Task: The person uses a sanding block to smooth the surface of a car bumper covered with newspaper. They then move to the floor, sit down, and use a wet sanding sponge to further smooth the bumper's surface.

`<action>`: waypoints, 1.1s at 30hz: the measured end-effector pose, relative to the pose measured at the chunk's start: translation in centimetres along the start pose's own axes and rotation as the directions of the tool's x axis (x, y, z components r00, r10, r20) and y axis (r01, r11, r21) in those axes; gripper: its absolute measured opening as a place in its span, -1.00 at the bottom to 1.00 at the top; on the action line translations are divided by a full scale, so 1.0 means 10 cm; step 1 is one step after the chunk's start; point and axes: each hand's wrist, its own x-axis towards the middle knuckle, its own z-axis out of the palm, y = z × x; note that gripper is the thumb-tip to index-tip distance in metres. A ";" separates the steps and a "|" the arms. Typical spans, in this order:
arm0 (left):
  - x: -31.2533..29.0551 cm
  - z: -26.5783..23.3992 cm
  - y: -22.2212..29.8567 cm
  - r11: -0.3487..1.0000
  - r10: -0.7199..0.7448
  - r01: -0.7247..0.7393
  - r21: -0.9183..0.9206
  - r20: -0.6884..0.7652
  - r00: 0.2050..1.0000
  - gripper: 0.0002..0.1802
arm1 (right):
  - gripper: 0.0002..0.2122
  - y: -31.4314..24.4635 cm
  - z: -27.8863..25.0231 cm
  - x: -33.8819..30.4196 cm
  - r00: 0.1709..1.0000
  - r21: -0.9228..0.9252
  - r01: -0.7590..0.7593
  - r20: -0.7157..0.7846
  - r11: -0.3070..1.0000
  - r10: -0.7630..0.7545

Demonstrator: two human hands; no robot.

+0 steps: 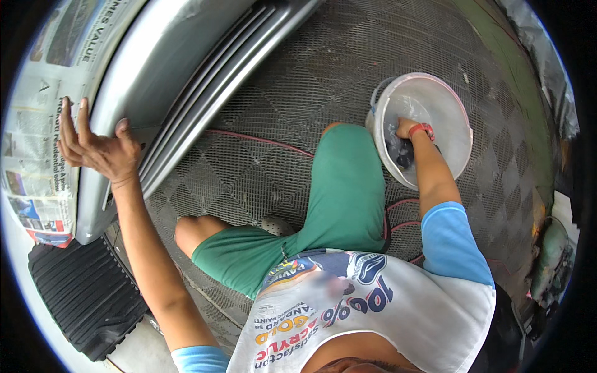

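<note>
My left hand [102,148] rests with its fingers spread on the edge of a silver car body panel [149,53], its fingertips reaching onto newspaper [37,137] that covers the part beside it. To the right, my right hand [407,128], a red band at its wrist, reaches down inside a whitish bucket [457,124]. Its fingers are curled, and what they grip, if anything, is not plain. Dark objects [403,154] lie in the bucket just below that hand, partly hidden by the forearm. The bucket seems to hold some water.
A thin red hose [261,140] crosses the grey gridded floor [298,74] and loops near the bucket. A black ribbed mat [81,298] lies at the lower left. Green and grey items [550,252] stand along the right edge.
</note>
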 end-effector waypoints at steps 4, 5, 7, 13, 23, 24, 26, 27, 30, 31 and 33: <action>-0.02 0.01 0.00 0.999 0.039 -0.039 -0.023 0.003 0.999 -0.21 | -0.39 -0.07 -0.71 -0.53 0.967 0.488 0.040 0.200 0.872 -0.156; 0.03 0.00 -0.02 0.997 0.074 -0.075 -0.020 -0.007 0.997 -0.23 | -0.40 0.02 -0.70 -0.57 0.973 0.593 0.064 0.143 0.802 -0.183; 0.03 0.05 -0.04 0.996 0.090 -0.091 -0.025 -0.031 0.995 -0.22 | -0.41 0.18 -0.70 -0.65 0.978 0.764 0.125 0.012 0.633 -0.207; 0.05 0.08 -0.03 0.993 0.115 -0.117 -0.017 -0.060 0.992 -0.21 | -0.41 0.23 -0.86 -1.18 0.982 0.984 0.112 -0.089 0.139 -0.166; 0.03 0.18 0.00 0.992 0.118 -0.120 -0.032 -0.068 0.991 -0.22 | -0.33 0.13 -0.77 -1.59 0.970 0.971 0.240 -0.241 -0.009 -0.038; 0.06 0.05 -0.03 0.992 0.127 -0.127 -0.006 -0.053 0.991 -0.22 | -0.32 0.15 -0.77 -1.49 0.966 0.966 0.255 -0.252 0.047 -0.054; 0.09 0.06 0.00 0.992 0.128 -0.128 0.000 -0.057 0.990 -0.22 | -0.31 0.27 -0.72 -1.34 0.907 0.814 0.353 -0.418 0.462 0.043; 0.09 0.07 0.01 0.992 0.127 -0.127 0.003 -0.057 0.990 -0.22 | -0.30 0.31 -0.70 -1.30 0.862 0.677 0.350 -0.503 0.647 0.061; 0.05 0.07 -0.04 0.991 0.135 -0.135 0.013 -0.057 0.989 -0.23 | -0.38 0.04 -0.91 -1.48 0.891 0.138 -0.059 -0.439 0.989 0.115; 0.03 0.07 -0.05 0.990 0.137 -0.135 0.029 -0.059 0.989 -0.24 | -0.43 -0.03 -0.83 -1.55 0.799 -0.050 -0.068 -0.601 0.996 0.024; 0.05 0.07 -0.03 0.988 0.149 -0.147 0.037 -0.064 0.987 -0.24 | -0.45 -0.15 -0.79 -1.51 0.784 -0.064 0.034 -0.617 0.997 -0.067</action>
